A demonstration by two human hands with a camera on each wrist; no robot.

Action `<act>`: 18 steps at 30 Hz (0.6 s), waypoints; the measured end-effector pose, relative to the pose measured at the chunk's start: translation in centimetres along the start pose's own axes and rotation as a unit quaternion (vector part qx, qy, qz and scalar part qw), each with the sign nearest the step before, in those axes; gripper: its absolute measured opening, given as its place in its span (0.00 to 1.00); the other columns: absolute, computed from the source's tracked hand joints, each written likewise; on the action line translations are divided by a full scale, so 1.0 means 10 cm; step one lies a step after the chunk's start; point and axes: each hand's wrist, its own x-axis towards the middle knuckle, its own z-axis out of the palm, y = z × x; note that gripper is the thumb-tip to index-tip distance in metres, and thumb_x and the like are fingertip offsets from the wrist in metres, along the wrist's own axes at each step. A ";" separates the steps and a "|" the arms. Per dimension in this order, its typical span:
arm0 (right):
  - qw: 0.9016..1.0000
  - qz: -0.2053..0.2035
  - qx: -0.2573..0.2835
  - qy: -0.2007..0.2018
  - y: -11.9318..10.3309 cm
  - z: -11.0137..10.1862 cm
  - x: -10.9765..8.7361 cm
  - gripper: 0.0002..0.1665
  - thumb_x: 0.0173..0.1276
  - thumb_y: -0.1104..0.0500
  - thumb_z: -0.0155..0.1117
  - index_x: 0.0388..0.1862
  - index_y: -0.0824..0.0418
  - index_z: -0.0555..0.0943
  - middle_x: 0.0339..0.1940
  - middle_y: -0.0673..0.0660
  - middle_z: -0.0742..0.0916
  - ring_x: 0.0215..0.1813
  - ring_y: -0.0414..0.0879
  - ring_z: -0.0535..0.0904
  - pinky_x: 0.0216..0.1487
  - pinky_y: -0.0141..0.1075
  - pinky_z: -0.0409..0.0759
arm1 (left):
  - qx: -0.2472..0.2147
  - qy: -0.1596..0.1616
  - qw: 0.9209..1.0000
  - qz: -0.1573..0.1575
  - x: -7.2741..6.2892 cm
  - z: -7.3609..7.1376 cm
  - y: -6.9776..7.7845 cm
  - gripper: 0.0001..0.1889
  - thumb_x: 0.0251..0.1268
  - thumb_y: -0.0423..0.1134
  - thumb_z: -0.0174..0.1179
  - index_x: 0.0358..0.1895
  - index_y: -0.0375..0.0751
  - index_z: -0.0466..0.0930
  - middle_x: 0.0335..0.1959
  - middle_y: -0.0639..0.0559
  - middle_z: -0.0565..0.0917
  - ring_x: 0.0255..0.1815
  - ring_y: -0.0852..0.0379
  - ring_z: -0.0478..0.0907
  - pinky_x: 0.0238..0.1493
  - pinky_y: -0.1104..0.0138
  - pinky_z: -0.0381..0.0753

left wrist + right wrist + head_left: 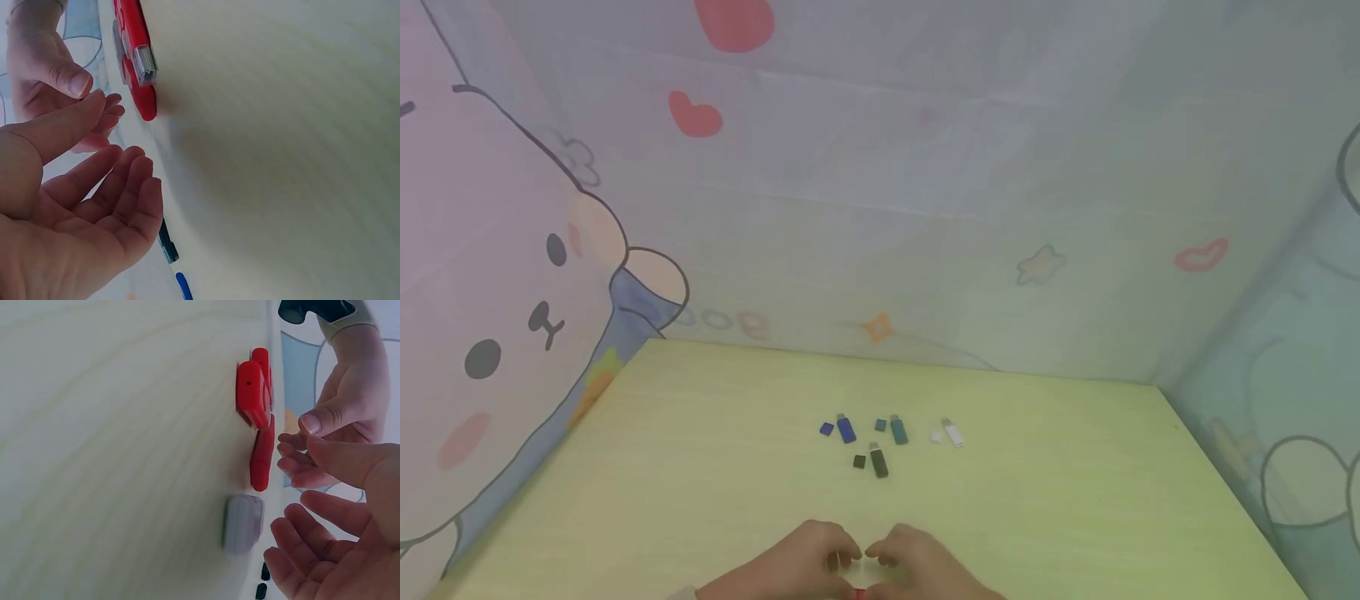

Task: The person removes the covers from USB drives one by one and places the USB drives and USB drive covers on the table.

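My left hand (812, 558) and right hand (925, 562) face each other at the table's near edge, fingers loosely bent, fingertips apart. Neither holds anything. Between them, a bit of red (860, 594) shows at the bottom of the head view. From the left wrist, a red object (128, 31) with a clear, squarish end lies on the table beside the hands. In the right wrist view, red pieces (253, 394) lie near both thumbs, and a blurred grey block (244, 525) sits close by; I cannot tell its kind.
Farther back lie uncapped USB sticks, each with its cap at its left: blue (846, 428), teal (898, 430), white (952, 433) and black (878, 461). The pale yellow table (700, 433) ends at a printed cloth (880, 208) behind and at the sides.
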 end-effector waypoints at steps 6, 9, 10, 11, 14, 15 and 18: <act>0.998 -0.015 -0.055 -0.010 0.01 0.04 0.07 0.20 0.60 0.50 0.71 0.46 0.61 0.85 0.29 0.41 0.77 0.31 0.33 0.69 0.35 0.27 0.70 | 0.008 -0.006 1.000 0.008 0.01 0.03 -0.03 0.11 0.49 0.29 0.67 0.40 0.35 0.84 0.31 0.57 0.80 0.33 0.60 0.73 0.37 0.66 0.75; 0.997 -0.017 -0.069 -0.019 0.01 0.06 0.09 0.20 0.61 0.49 0.69 0.45 0.62 0.85 0.28 0.41 0.77 0.30 0.33 0.68 0.35 0.27 0.70 | 0.003 -0.009 1.000 0.004 0.02 0.05 -0.04 0.10 0.50 0.29 0.67 0.39 0.35 0.84 0.31 0.57 0.81 0.34 0.60 0.74 0.38 0.65 0.76; 0.997 -0.020 -0.073 -0.020 0.01 0.06 0.09 0.20 0.62 0.49 0.69 0.45 0.62 0.85 0.28 0.41 0.77 0.30 0.33 0.68 0.35 0.27 0.70 | -0.003 -0.009 1.000 -0.001 0.02 0.06 -0.04 0.10 0.51 0.30 0.67 0.39 0.35 0.84 0.32 0.56 0.81 0.34 0.60 0.75 0.39 0.63 0.77; 0.997 -0.022 -0.075 -0.022 0.01 0.06 0.10 0.19 0.62 0.49 0.69 0.45 0.62 0.86 0.28 0.41 0.77 0.30 0.32 0.68 0.35 0.26 0.70 | -0.008 -0.009 1.000 -0.007 0.02 0.06 -0.04 0.09 0.52 0.30 0.67 0.38 0.35 0.84 0.32 0.56 0.82 0.35 0.59 0.75 0.39 0.62 0.77; 0.996 -0.027 -0.081 -0.021 0.02 0.07 0.11 0.18 0.62 0.49 0.68 0.44 0.60 0.86 0.28 0.40 0.77 0.31 0.32 0.68 0.36 0.26 0.70 | -0.028 -0.005 0.999 -0.026 0.01 0.09 -0.05 0.09 0.53 0.33 0.68 0.38 0.36 0.84 0.33 0.55 0.83 0.36 0.56 0.77 0.40 0.57 0.78; 0.996 -0.022 -0.079 -0.022 0.02 0.08 0.11 0.18 0.62 0.49 0.69 0.44 0.59 0.86 0.27 0.40 0.77 0.31 0.32 0.68 0.36 0.27 0.70 | -0.034 -0.005 0.999 -0.031 0.02 0.09 -0.05 0.09 0.53 0.33 0.68 0.38 0.37 0.85 0.33 0.55 0.83 0.36 0.56 0.77 0.41 0.56 0.79; 0.997 0.007 -0.064 -0.031 0.01 0.09 0.13 0.17 0.61 0.48 0.69 0.44 0.57 0.86 0.27 0.41 0.77 0.31 0.33 0.68 0.37 0.28 0.70 | -0.034 -0.004 0.999 -0.033 0.03 0.11 -0.07 0.08 0.54 0.35 0.68 0.38 0.37 0.85 0.32 0.55 0.83 0.35 0.56 0.77 0.40 0.56 0.79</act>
